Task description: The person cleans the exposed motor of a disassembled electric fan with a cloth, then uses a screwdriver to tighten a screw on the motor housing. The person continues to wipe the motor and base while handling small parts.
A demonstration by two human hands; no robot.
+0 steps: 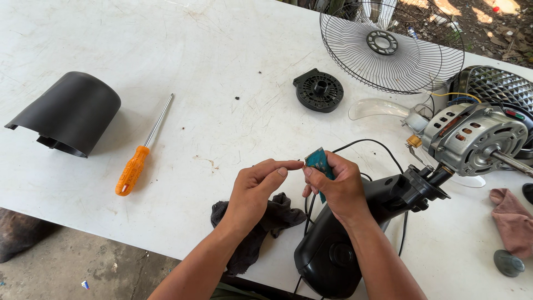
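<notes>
My right hand grips a small teal tool handle above the black fan base. My left hand hovers just left of it, thumb and forefinger pinched together near the teal handle's tip; whether something tiny sits between them is too small to tell. A dark rag lies under my left hand. The fan's grey metal motor sits atop the black neck to the right, with a black cord looping behind my right hand.
On the white table lie an orange-handled screwdriver, a black curved motor cover, a black round plastic disc, a wire fan guard, a clear fan blade and a pink cloth.
</notes>
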